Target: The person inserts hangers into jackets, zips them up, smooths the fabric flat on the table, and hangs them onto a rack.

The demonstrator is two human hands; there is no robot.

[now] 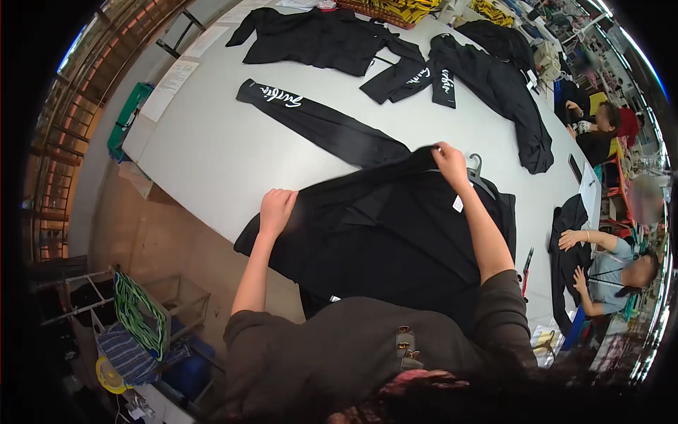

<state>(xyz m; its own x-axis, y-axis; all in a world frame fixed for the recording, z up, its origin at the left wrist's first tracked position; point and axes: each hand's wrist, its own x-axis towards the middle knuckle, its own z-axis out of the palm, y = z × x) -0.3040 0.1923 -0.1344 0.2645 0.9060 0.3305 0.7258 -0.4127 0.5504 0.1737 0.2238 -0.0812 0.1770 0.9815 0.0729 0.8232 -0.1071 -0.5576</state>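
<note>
A black long-sleeved top (pixel 381 247) is spread over the near edge of the table, and part of it hangs down in front of my body. My left hand (pixel 279 212) is closed on the garment's edge at the left. Farther right, my right hand (pixel 450 166) pinches the same edge, which stretches in a raised line between both hands. One sleeve (pixel 318 124) with white script lettering lies out across the table beyond them. The dark hook of a hanger (pixel 476 164) shows just right of my right hand. A small white label (pixel 458 203) sits on the black cloth.
More black garments (pixel 311 39) (pixel 491 88) lie along the far side of the white table (pixel 191 155). Red-handled scissors (pixel 526 272) rest at the right. A co-worker (pixel 614 272) there handles a black garment (pixel 568 240). Papers (pixel 169 88) line the left edge; a stool (pixel 173 297) stands below.
</note>
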